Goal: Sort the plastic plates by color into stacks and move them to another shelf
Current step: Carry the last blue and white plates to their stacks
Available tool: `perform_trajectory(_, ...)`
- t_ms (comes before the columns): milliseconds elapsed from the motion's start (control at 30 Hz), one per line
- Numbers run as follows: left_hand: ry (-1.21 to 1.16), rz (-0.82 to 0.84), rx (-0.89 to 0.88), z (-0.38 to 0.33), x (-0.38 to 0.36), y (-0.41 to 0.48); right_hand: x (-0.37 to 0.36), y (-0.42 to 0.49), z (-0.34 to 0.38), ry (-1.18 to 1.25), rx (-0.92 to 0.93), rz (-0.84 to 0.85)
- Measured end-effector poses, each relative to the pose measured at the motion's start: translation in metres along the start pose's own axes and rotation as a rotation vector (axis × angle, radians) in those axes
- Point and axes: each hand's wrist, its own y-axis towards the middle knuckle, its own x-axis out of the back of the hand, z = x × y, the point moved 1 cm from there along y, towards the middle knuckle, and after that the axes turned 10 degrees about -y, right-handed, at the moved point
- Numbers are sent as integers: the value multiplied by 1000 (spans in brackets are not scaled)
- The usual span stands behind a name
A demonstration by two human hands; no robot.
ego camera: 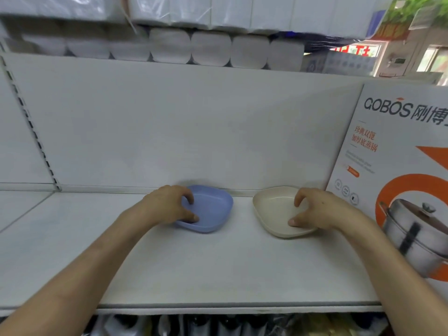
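The left hand (pixel 169 205) covers the left rim of the blue plate (pixel 214 209), and the steamer-pot box (pixel 392 146) runs off the right edge.

Both hands grip plates on the shelf (pixel 218 267): left hand (pixel 169 204) blue plate (pixel 213 209), right hand (pixel 320 209) beige plate (pixel 274 207)

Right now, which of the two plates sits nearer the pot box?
The cream plate, held by the right hand, lies beside the box; the blue plate sits further left, gripped by the left hand.
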Motion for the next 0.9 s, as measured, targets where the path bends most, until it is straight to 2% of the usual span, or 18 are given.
perform_trajectory(300,-149,-79,-32,4,9,-19,27,-24,7,24,89,-56)
perform_trajectory(500,-238,-304,11,26,16,-65,23,-40,38,159,201,-181)
perform_trajectory(633,-261,-460,66,53,24,-110,8,-43,79,249,361,-242)
perform_trajectory(900,-254,-684,229,140,64,-223,-18,-75,211,371,659,-209)
